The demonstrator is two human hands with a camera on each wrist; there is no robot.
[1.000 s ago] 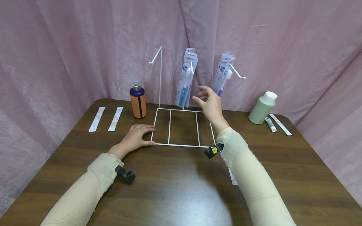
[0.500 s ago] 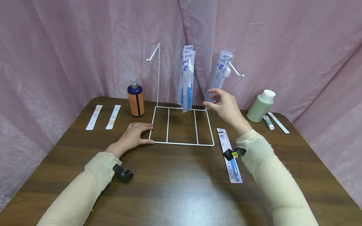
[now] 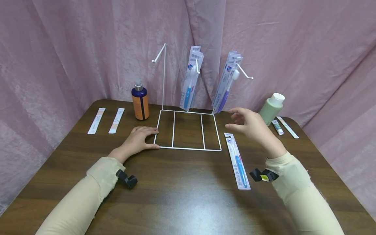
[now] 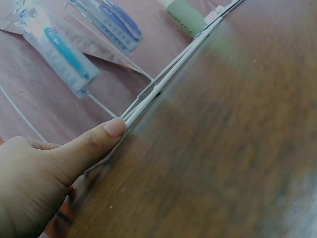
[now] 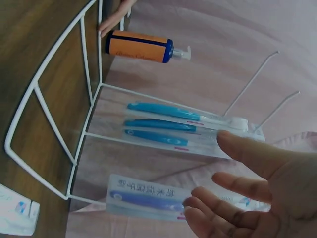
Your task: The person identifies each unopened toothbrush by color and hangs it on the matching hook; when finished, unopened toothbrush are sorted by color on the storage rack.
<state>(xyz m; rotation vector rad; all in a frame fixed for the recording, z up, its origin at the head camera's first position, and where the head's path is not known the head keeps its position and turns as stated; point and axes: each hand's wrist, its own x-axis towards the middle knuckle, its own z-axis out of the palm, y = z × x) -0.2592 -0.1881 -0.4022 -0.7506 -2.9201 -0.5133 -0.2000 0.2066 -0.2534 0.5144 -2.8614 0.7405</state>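
Observation:
My left hand [image 3: 136,140] rests on the near left corner of a white wire display rack [image 3: 192,149], thumb on the front bar and fingers over the side bar. In the left wrist view its straight thumb [image 4: 94,146] lies along the wire. Packaged blue toothbrushes [image 3: 189,88] hang on the middle hook, packaged purple ones [image 3: 224,94] on the right hook; the left hook [image 3: 158,53] is bare. To the right of the rack, my empty right hand [image 3: 249,122] hovers with loosely bent fingers. Below it, one packaged blue toothbrush [image 3: 238,163] lies on the table.
An orange and blue pump bottle [image 3: 140,104] stands left of the rack, near two slim white packets [image 3: 96,121]. At the back right are a green bottle [image 3: 271,109], a small tube [image 3: 277,127] and another slim packet [image 3: 288,127]. A pink curtain [image 3: 117,49] hangs behind.
My right hand has drawn away from the hanging toothbrushes, rightward and down, uncovering the toothbrush on the table. The middle packs have swung. My left hand has stayed on the rack.

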